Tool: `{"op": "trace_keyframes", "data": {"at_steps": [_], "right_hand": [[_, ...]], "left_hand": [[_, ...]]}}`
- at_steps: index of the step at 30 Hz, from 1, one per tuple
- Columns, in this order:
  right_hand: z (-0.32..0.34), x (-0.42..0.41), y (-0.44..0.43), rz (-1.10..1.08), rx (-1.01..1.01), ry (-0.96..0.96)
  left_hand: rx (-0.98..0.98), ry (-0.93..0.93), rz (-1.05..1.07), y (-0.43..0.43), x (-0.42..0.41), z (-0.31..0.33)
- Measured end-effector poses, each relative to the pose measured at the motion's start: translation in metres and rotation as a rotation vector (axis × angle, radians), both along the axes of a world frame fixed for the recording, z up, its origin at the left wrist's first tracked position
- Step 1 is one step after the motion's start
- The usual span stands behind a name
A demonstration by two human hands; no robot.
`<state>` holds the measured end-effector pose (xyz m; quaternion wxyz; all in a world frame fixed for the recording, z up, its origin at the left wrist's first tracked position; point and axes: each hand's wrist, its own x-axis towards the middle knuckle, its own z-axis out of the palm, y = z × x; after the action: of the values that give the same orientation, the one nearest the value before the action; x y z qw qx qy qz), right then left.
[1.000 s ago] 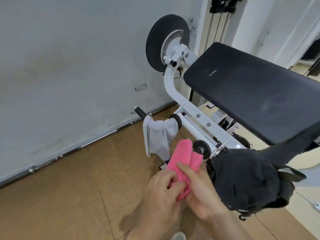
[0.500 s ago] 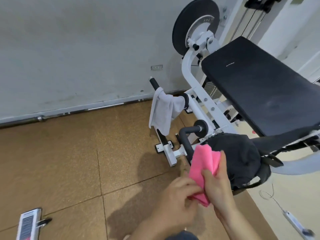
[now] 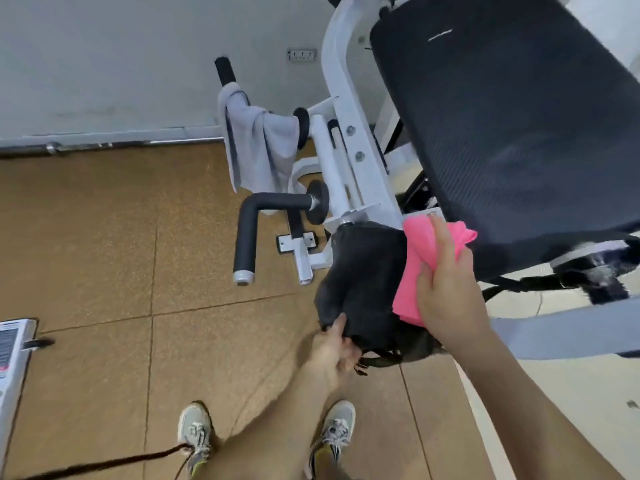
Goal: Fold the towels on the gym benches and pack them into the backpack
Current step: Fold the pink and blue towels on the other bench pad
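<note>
1. Risk, fold: the folded bright-pink cloth towel (image 3: 414,261) lies against the upper side of the soft black fabric backpack (image 3: 363,282), not inside it. One corner sticks out loose toward the counter, so the fold could spring open when it is pushed in.
2. Risk, drop: no zip mouth shows from this view. If the bag sags or swings while the towel is fed in, the towel could slip past the opening to the brown tiled floor (image 3: 104,254).
3. Right hand (image 3: 446,296): it grips the pink towel, with the thumb on one face and the long fingers laid over the other.
4. Left hand (image 3: 332,348): it is blurred, with the fingers curled into the backpack's lower edge, holding the fabric. A grip this low probably steadies the bag but does little to keep its mouth wide.
5. Container: the backpack hangs at the near end of the black padded counter (image 3: 502,116), with dark straps trailing under that end. Its inside is hidden, so its contents cannot be told.
6. Outstanding item: a pale grey cloth towel (image 3: 256,147) is draped unfolded over a black foam handle (image 3: 225,69) on the white steel frame (image 3: 346,140). It is well apart from the backpack and is not yet folded or packed.
7. Underfoot: a pair of grey lace-up trainers (image 3: 195,431) stands on the floor.
</note>
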<state>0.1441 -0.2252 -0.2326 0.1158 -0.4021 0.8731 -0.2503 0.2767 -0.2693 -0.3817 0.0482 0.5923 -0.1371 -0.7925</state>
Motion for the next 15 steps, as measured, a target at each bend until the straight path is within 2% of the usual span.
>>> {"op": "trace_keyframes", "data": {"at_steps": [3, 5, 7, 10, 12, 14, 15], "right_hand": [[-0.010, -0.010, 0.011, 0.056, -0.051, 0.006], [-0.008, -0.012, 0.017, 0.104, 0.006, -0.002], [-0.006, -0.013, 0.020, 0.131, 0.077, -0.079], [0.005, -0.010, 0.024, 0.059, -0.023, -0.301], [0.028, -0.012, 0.023, -0.055, -0.036, -0.560], [0.061, -0.017, 0.020, -0.032, -0.029, -0.817], [0.073, -0.020, 0.019, 0.028, 0.004, -0.847]], "left_hand": [[0.082, 0.014, 0.273, -0.002, -0.011, -0.007], [0.102, 0.047, 0.430, -0.006, 0.001, 0.007], [-0.035, 0.115, 0.453, -0.008, 0.014, 0.042], [-0.626, 0.085, 0.133, 0.002, 0.015, 0.110], [-1.068, 0.083, -0.108, 0.010, 0.004, 0.149], [-1.504, 0.153, -0.445, 0.019, -0.016, 0.171], [-1.646, 0.209, -0.584, 0.025, -0.027, 0.177]]}}
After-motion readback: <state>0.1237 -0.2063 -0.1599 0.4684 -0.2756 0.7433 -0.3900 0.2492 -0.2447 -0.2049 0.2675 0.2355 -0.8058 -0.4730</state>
